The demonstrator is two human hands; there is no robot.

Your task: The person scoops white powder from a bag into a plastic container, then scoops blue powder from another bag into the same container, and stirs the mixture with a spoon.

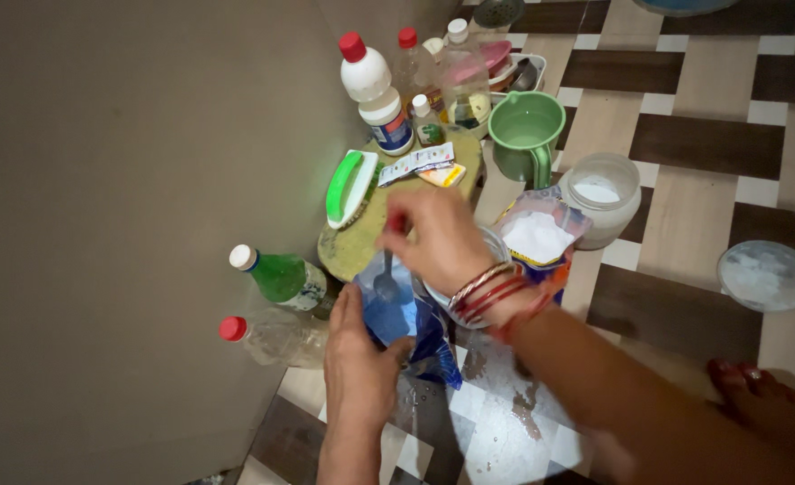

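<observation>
We see the left hand (359, 359) wrapped around the lower side of a blue pouch (406, 323), fingers curled closed on it and holding it upright with its mouth open. The pouch stands on the wet tiled floor (685, 224), just in front of a round wooden stool (362, 242).

The right hand (438, 238) is above the pouch, fingers pinched on the handle of a spoon (387, 280). The spoon bowl points down and sits inside the pouch mouth. Red bangles (487, 292) circle the right wrist.

Just right of the hands we note an open bag of white powder (537, 235), then a clear jar (602, 198) holding more white powder, with its lid (768, 275) lying well apart on the floor. A green mug (528, 135) stands behind the jar. A green scrub brush (351, 187) lies on the stool. A green bottle (281, 277) leans against the wall.
</observation>
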